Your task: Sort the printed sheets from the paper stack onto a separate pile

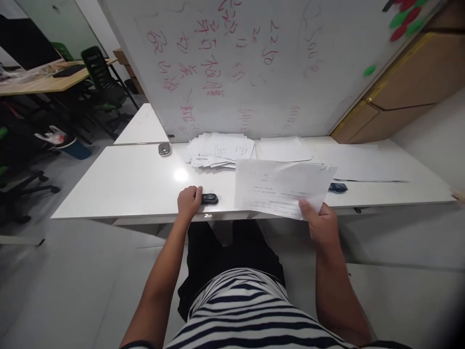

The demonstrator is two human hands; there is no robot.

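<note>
My left hand (189,200) is closed around the end of a small black stapler (209,198) lying near the front edge of the white table (119,184). My right hand (321,224) pinches the lower corner of a few printed sheets (279,186) held just above the table's front edge. Behind them, a fanned pile of printed papers (220,150) lies against the whiteboard. A second stack of blank-looking sheets (286,148) sits to its right.
A whiteboard (254,63) with red writing stands along the table's back. A small grey oval object (164,149) lies at the back left. A dark blue item (337,187) peeks from under the held sheets. Office chairs (103,80) and desks are at left.
</note>
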